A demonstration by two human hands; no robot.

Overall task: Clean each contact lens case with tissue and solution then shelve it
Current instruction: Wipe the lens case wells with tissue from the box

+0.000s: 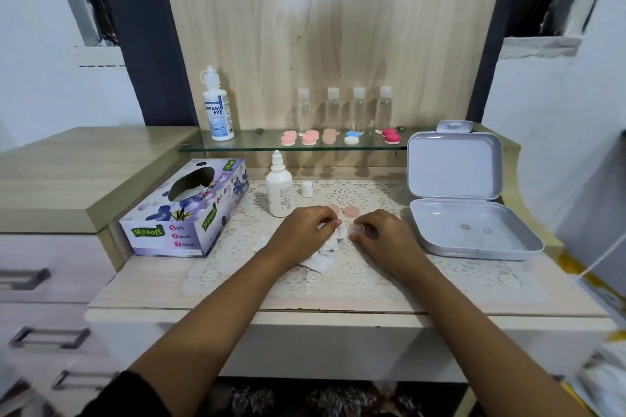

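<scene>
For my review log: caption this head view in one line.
Left hand pinches crumpled white tissue beside the clear lens case gripped by the right hand; two pink round caps lie beyond.

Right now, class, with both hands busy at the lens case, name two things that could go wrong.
The uncapped solution bottle stands right beside the left hand; a nudge could tip and spill it. The two loose pink lids lie just beyond the knuckles and might be knocked away.
</scene>
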